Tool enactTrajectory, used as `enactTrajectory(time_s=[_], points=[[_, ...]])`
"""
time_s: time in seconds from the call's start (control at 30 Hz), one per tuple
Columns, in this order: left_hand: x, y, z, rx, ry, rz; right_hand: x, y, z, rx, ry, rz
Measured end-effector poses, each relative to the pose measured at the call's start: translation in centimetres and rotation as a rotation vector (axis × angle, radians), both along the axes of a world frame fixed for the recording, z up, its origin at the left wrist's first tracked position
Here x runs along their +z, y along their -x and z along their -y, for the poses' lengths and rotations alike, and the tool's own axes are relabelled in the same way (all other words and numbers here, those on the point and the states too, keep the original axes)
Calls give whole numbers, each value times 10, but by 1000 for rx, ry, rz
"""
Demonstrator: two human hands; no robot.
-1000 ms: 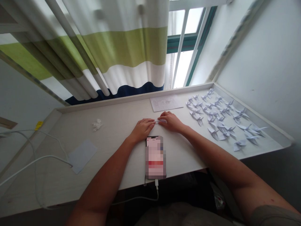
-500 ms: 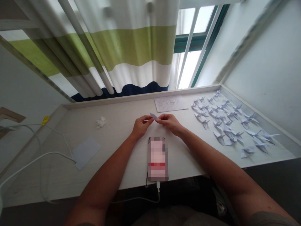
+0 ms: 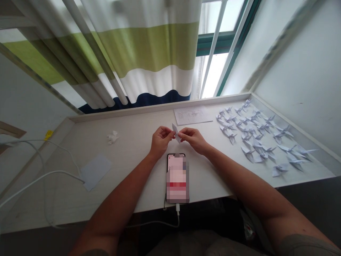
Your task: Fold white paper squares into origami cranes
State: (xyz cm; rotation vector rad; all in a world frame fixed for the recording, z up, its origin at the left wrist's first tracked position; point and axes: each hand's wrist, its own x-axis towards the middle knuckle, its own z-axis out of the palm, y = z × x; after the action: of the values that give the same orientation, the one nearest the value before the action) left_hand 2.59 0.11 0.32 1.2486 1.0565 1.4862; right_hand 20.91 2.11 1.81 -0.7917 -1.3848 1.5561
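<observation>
1. A small folded paper (image 3: 174, 128) is held by both hands above the middle of the desk (image 3: 133, 129), between the phone (image 3: 177, 177) by the near edge and the printed sheet (image 3: 193, 116) by the far edge
2. The paper's left side is pinched by the thumb and fingers of the left hand (image 3: 160, 139), its right side by those of the right hand (image 3: 195, 139); both grips are closed on it
3. By all appearances a shaping step is in hand, with the folds being opened or pressed at the fingertips; which of the two cannot be told at this size
4. For a next move, a light, even pinch from both sides would seem to be called for, so that thin layers are not torn or creased askew
5. The paper's long axis is run roughly from the near edge to the far edge, leaned a little to the left, with a narrow tip pointed at the far edge; whether the lower tip is rested on the desk cannot be told
6. Rows of paper birds (image 3: 249, 153) are spread along the right edge, up to the far right corner, well apart from the hands
</observation>
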Motion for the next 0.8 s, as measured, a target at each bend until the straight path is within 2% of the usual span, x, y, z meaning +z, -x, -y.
enactTrajectory(time_s=[0.13,0.3,0.57,0.8], points=[[2,-4,6,29,-36,-38,-2,2,2,-14,-28,-14],[2,-3,11,-14,-81,-135,-1,1,3,-46,-76,-11],[-4,-1,6,-1,-85,-138,1,-4,2,-36,-109,4],[8,-2,13,-59,-156,-282,-2,-3,0,-77,-88,-5]])
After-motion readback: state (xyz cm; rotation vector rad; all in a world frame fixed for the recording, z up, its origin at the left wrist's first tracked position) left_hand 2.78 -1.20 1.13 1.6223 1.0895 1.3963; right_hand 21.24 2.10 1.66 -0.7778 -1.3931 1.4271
